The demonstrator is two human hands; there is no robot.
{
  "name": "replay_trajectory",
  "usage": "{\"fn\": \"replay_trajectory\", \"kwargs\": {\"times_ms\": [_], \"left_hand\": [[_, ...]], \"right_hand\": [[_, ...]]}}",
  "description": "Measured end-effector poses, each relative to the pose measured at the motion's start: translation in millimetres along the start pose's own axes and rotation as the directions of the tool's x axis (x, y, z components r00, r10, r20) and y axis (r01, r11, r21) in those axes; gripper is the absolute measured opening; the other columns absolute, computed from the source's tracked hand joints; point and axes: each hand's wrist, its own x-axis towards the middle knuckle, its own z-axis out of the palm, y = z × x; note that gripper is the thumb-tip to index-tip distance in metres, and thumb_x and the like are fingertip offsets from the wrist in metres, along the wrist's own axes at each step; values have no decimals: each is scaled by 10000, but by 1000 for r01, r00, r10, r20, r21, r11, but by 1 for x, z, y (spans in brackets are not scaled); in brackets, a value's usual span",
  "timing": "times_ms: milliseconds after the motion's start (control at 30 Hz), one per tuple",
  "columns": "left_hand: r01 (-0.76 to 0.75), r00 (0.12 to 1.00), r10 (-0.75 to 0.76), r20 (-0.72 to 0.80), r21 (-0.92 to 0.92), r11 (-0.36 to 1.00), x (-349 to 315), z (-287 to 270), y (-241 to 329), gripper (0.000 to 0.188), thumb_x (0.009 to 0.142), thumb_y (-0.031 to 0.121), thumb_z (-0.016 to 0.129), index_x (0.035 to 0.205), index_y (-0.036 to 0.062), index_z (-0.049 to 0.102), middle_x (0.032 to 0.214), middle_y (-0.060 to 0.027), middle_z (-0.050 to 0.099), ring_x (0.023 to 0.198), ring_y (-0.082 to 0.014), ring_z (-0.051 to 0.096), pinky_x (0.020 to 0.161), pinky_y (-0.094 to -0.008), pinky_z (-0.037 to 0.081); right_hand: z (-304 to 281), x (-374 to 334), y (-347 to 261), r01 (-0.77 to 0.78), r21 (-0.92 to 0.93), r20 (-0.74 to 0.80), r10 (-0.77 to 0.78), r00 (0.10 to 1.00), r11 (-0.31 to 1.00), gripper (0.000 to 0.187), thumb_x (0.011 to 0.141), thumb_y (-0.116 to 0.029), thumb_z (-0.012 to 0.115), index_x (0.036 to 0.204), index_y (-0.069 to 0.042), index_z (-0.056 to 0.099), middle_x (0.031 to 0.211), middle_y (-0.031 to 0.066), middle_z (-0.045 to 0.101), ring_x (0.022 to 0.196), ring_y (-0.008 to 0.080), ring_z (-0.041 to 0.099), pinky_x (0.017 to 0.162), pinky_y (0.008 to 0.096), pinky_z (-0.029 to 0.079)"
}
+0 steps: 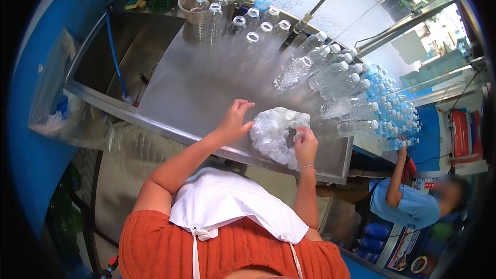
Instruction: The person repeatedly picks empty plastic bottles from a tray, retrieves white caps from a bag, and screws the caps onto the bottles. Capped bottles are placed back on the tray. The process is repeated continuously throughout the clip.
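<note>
A clear plastic bag [269,142] full of white bottle caps lies open near the front edge of the steel counter [191,90]. My right hand [307,145] is at the bag's right side, its fingers pinched on a small whitish bottle cap [298,136]. Just left of the bag, my left hand [235,122] hovers over the counter with thumb and fingers apart, holding nothing. Beyond the hands stand uncapped clear bottles [251,46]. To the right, clear bottles with white caps [330,75] are grouped upright.
A steel sink [121,46] with a blue hose [114,54] is at the left. At the back stands a beige bowl [186,4]. Many blue-tinted capped bottles [387,98] crowd the far right, where another person in a blue shirt [400,201] reaches toward them.
</note>
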Motion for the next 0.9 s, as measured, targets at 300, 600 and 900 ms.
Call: {"fn": "replay_trajectory", "kwargs": {"times_ms": [300,600,900], "left_hand": [[-117,992,117,-45,-8,993,117,18,23,886,716,183,761,1448,66,274,1349,-219,428,1248,-378,449,1039,-427,381],[-181,980,165,-116,-142,973,179,65,20,936,716,182,779,1457,129,209,1376,-228,431,1220,-416,479,980,-450,432],[-176,980,163,-117,-110,978,179,68,9,850,743,166,755,1422,113,247,1368,-212,441,1190,-426,496,941,-463,448]], "right_hand": [[27,-15,-49,161,210,100,-185,978,964,272,742,105,521,905,-65,657,847,134,628,809,323,601,714,395,483],[37,-23,-28,140,33,65,-142,988,990,231,736,107,527,876,-38,641,828,141,623,816,345,585,719,419,475],[22,-24,-9,125,-18,-31,-125,992,992,206,761,89,523,880,-34,638,839,143,643,790,333,609,695,395,487]]}}
